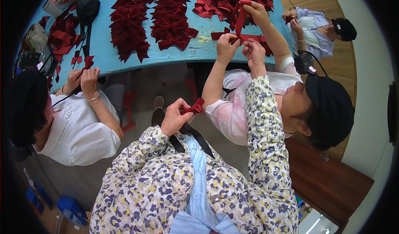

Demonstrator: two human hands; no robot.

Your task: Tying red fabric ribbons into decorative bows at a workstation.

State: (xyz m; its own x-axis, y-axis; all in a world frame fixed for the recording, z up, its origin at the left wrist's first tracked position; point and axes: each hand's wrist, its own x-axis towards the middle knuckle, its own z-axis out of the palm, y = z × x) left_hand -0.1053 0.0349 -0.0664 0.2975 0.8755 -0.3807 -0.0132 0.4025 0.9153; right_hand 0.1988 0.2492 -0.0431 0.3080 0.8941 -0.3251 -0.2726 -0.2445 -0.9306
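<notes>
While fingers of the left hand (174, 116) pinch a looped dark-red fabric bow (194, 106) | right hand (254, 54) at bow's two o'clock, grip unclear | slack pinch could undo loops

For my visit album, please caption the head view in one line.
Left hand holding a red bow, right hand near the ribbon a co-worker holds, maroon bows rowed on a blue table.
</notes>
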